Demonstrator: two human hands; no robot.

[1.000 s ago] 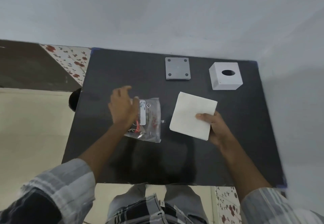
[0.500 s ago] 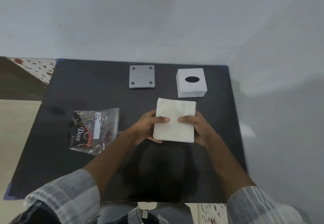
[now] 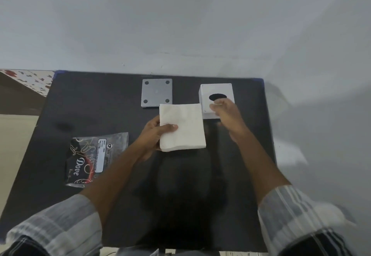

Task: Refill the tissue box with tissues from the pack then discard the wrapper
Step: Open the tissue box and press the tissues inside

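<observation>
Over a dark table set against a pale wall, a person's left hand grips a white stack of tissues by its left edge, thumb on top. Reaching to the white tissue box at the far right, the right hand is motion-blurred and holds nothing; its fingers look loosely curled. An empty wrapper lies flat at left, a grey square plate just beyond the tissues.
</observation>
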